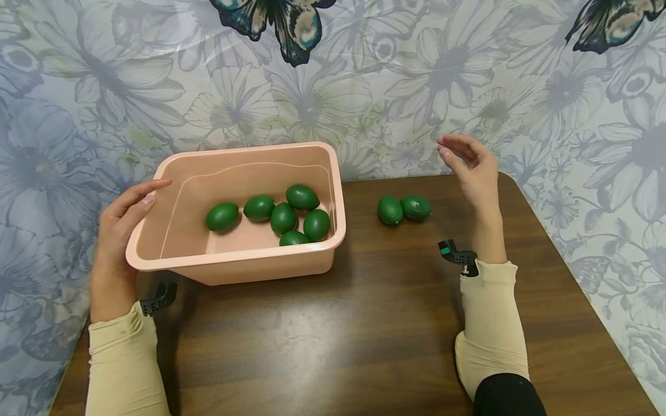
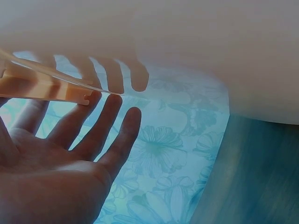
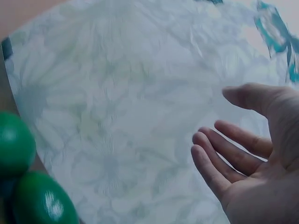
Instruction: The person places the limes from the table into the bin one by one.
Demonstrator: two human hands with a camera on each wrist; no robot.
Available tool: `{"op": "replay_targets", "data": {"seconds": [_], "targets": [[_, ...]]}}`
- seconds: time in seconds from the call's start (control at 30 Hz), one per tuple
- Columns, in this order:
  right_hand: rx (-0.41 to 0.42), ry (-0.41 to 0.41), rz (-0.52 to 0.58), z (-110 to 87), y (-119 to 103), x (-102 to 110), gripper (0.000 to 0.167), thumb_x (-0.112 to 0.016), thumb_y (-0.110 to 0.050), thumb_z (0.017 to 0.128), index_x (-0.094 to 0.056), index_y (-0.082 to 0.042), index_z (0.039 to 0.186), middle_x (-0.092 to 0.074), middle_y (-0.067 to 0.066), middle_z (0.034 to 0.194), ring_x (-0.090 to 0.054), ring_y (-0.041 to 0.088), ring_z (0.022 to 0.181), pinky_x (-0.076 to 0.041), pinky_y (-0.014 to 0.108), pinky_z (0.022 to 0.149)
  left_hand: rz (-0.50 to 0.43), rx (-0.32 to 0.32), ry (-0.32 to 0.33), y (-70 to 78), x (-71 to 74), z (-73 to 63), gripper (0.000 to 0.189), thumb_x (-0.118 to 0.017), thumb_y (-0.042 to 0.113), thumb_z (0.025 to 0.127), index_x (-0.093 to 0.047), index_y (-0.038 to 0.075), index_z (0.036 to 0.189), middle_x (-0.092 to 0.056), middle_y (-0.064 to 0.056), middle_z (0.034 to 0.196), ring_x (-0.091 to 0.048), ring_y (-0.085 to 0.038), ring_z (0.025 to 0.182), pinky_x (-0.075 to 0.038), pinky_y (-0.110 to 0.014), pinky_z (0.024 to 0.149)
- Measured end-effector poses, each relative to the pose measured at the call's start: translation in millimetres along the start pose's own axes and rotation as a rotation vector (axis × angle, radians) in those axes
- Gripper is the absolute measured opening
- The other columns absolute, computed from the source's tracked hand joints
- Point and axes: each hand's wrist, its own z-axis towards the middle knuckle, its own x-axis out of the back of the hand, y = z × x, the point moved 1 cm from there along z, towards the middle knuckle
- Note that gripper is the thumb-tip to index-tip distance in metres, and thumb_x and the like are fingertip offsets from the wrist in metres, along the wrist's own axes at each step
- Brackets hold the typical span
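A peach-coloured plastic tub (image 1: 270, 267) stands on the table, with several glossy dark green oval fruits (image 1: 222, 217), like limes or small avocados, inside it. At its left end my left hand (image 1: 117, 237) touches the rim. The left wrist view shows this hand's fingers (image 2: 126, 128) mostly straight and spread, their tips right at the tub's wall. Two more green fruits (image 1: 416, 207) lie side by side on the table, right of the tub. Beyond and to the right of them, my right hand (image 1: 473, 173) is raised, its fingers loosely bent and nothing between them.
The brown wooden table (image 1: 312, 341) has its right edge beyond the right forearm. Behind it hangs a flower-patterned wall covering (image 1: 395, 86) with a dark butterfly (image 1: 281, 23) on it. A small black camera mount (image 1: 458, 254) sits on the right wrist.
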Motion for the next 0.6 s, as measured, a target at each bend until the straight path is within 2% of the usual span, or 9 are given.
{"op": "replay_targets", "data": {"seconds": [0.13, 0.4, 0.5, 0.6], "targets": [[-0.033, -0.037, 0.029, 0.1, 10, 14, 0.036, -0.076, 0.001, 0.095, -0.067, 0.015, 0.126, -0.077, 0.018, 0.118, -0.075, 0.017, 0.107, -0.056, 0.021, 0.094, -0.003, 0.003, 0.004, -1.6, 0.0, 0.3, 0.041, -0.057, 0.008, 0.107, -0.057, -0.009, 0.144, -0.062, -0.012, 0.146, -0.058, -0.021, 0.133, -0.053, -0.02, 0.098], [-0.269, -0.248, 0.047, -5.6, 47, 37, 0.046, -0.072, -0.004, 0.1, -0.058, 0.012, 0.14, -0.073, 0.015, 0.13, -0.073, 0.017, 0.115, -0.056, 0.023, 0.098, -0.022, 0.004, 0.003, -2.1, 0.7, 0.9, 0.041, -0.057, 0.007, 0.106, -0.057, -0.009, 0.144, -0.062, -0.012, 0.146, -0.058, -0.02, 0.131, -0.052, -0.021, 0.098], [-0.358, -0.306, 0.055, -9.6, 62, 44, 0.05, -0.07, -0.006, 0.101, -0.054, 0.011, 0.145, -0.072, 0.012, 0.134, -0.071, 0.015, 0.119, -0.054, 0.022, 0.102, -0.024, 0.006, 0.004, -2.4, 0.5, 0.9, 0.041, -0.057, 0.007, 0.106, -0.057, -0.009, 0.144, -0.061, -0.012, 0.146, -0.059, -0.02, 0.13, -0.053, -0.021, 0.097], [-0.426, -0.36, 0.022, -13.9, 75, 49, 0.053, -0.07, -0.007, 0.101, -0.052, 0.006, 0.149, -0.067, 0.016, 0.142, -0.068, 0.017, 0.126, -0.052, 0.021, 0.103, -0.038, 0.007, 0.009, -3.0, -0.2, 0.8, 0.041, -0.057, 0.006, 0.106, -0.057, -0.01, 0.144, -0.061, -0.014, 0.145, -0.061, -0.02, 0.128, -0.054, -0.021, 0.097]]}}
